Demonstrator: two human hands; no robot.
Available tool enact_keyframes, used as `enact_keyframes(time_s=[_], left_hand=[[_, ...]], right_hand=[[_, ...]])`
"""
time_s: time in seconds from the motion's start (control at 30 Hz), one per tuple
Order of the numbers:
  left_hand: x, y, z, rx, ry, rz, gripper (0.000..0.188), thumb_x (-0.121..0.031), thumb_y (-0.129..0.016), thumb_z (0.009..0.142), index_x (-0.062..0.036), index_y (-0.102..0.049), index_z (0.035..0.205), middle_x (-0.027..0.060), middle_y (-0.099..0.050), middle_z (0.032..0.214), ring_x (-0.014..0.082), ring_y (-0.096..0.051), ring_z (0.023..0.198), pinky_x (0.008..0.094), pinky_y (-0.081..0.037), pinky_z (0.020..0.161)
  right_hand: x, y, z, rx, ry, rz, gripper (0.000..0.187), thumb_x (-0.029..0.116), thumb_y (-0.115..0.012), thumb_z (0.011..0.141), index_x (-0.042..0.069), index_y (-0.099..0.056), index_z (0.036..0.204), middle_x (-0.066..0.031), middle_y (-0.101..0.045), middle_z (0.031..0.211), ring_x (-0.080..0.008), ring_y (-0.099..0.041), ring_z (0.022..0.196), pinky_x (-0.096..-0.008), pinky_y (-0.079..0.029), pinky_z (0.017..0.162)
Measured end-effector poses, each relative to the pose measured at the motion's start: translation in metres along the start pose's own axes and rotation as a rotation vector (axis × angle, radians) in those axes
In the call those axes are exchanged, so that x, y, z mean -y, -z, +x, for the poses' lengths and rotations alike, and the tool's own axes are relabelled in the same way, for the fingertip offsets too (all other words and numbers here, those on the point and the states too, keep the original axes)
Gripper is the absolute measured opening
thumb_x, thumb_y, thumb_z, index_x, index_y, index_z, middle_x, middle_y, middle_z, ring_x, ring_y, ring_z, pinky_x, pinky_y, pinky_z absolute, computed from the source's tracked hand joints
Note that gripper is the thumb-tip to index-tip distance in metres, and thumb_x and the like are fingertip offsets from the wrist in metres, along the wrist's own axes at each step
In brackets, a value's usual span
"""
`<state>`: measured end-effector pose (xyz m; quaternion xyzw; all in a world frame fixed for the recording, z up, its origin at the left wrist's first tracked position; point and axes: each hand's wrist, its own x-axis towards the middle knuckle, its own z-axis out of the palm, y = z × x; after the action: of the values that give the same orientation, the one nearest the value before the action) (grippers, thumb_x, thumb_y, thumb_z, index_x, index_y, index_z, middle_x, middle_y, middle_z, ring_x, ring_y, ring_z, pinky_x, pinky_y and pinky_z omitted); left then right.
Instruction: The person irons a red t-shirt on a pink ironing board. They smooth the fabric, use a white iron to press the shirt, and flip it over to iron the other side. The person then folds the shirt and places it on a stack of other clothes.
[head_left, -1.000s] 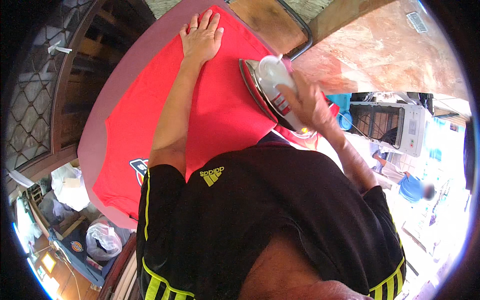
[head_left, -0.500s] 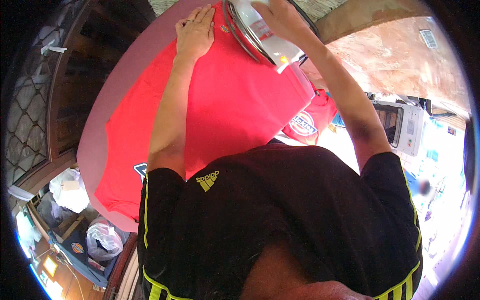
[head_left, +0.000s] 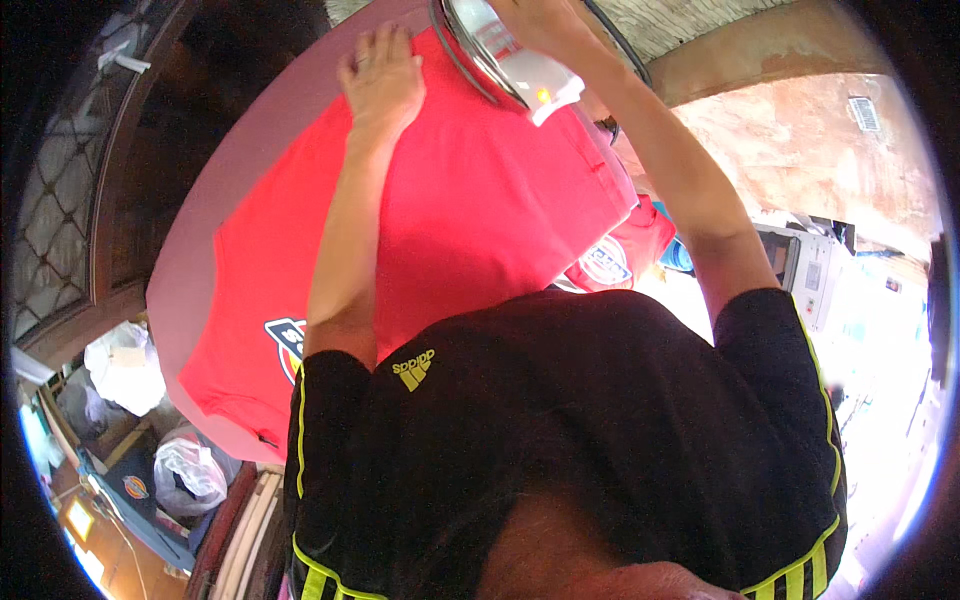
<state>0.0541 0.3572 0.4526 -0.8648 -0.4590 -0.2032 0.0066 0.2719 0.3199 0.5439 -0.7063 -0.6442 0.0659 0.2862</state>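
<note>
A red shirt (head_left: 480,190) lies spread over a mauve-covered ironing board (head_left: 185,270), with a printed badge partly showing beside my left sleeve. My left hand (head_left: 384,85) rests at the shirt's far left edge, fingers apart and slightly bent, holding nothing. To its right, at the top of the view, my right hand (head_left: 545,25) is closed round the handle of a clothes iron (head_left: 515,65). The iron has a pale body, a shiny metal rim and a lit orange lamp at its heel. Its front is cut off by the picture's edge, and the handle is mostly hidden.
Another red garment (head_left: 645,240) with a round print hangs at the board's right side. A dark cord (head_left: 620,45) curves behind my right arm. White plastic bags (head_left: 190,470) lie at the lower left, near a latticed door (head_left: 60,190). A whitish appliance (head_left: 815,275) stands at the right.
The iron and my right hand have shifted slightly left and farther away. My left hand has slid a little nearer, its fingers now more bent. The whole view has tilted slightly.
</note>
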Motion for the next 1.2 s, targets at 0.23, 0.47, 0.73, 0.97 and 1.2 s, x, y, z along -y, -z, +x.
enact_keyframes(time_s=[0.23, 0.47, 0.73, 0.97, 1.2], left_hand=[[0.087, 0.025, -0.046, -0.002, 0.257, 0.239, 0.051, -0.046, -0.028, 0.104, -0.0268, -0.037, 0.151, 0.0002, -0.029, 0.16, 0.0311, -0.024, 0.148, 0.0612, -0.02, 0.115], [0.083, 0.032, -0.049, 0.008, 0.302, 0.275, 0.053, -0.048, -0.028, 0.104, -0.0272, -0.036, 0.151, -0.0006, -0.029, 0.16, 0.0311, -0.023, 0.148, 0.0609, -0.021, 0.115], [0.085, 0.029, -0.041, 0.018, 0.288, 0.242, 0.053, -0.049, -0.027, 0.103, -0.0299, -0.034, 0.152, -0.0022, -0.026, 0.161, 0.0294, -0.023, 0.148, 0.0614, -0.02, 0.115], [0.098, 0.023, -0.049, -0.044, 0.278, 0.233, 0.053, -0.05, -0.027, 0.103, -0.0295, -0.033, 0.152, -0.0017, -0.026, 0.161, 0.0301, -0.023, 0.148, 0.0625, -0.021, 0.114], [0.083, 0.027, -0.05, -0.038, 0.267, 0.272, 0.052, -0.047, -0.028, 0.104, -0.0277, -0.036, 0.151, -0.0001, -0.029, 0.16, 0.0314, -0.025, 0.148, 0.0626, -0.021, 0.114]], right_hand=[[-0.046, -0.014, 0.01, -0.008, 0.518, -0.276, 0.044, 0.032, -0.056, 0.097, -0.001, -0.053, 0.126, -0.0312, -0.064, 0.098, -0.0459, -0.064, 0.092, -0.05, -0.05, 0.081], [0.039, 0.024, -0.091, 0.108, 0.106, 0.152, 0.042, 0.035, -0.062, 0.094, -0.002, -0.053, 0.111, -0.0323, -0.064, 0.093, -0.0507, -0.063, 0.093, -0.0538, -0.05, 0.081], [0.051, -0.033, 0.026, 0.154, 0.135, 0.034, 0.058, 0.041, -0.05, 0.097, -0.012, -0.054, 0.122, -0.0375, -0.061, 0.11, -0.0507, -0.059, 0.106, -0.0532, -0.047, 0.093], [0.044, -0.001, -0.071, 0.176, 0.276, -0.003, 0.035, 0.027, -0.055, 0.099, 0.008, -0.056, 0.128, -0.0226, -0.063, 0.092, -0.0393, -0.063, 0.086, -0.0465, -0.05, 0.076], [0.036, 0.024, -0.126, 0.007, 0.054, 0.188, 0.043, 0.033, -0.057, 0.096, -0.001, -0.049, 0.122, -0.0299, -0.066, 0.097, -0.0497, -0.064, 0.092, -0.0524, -0.05, 0.08]])
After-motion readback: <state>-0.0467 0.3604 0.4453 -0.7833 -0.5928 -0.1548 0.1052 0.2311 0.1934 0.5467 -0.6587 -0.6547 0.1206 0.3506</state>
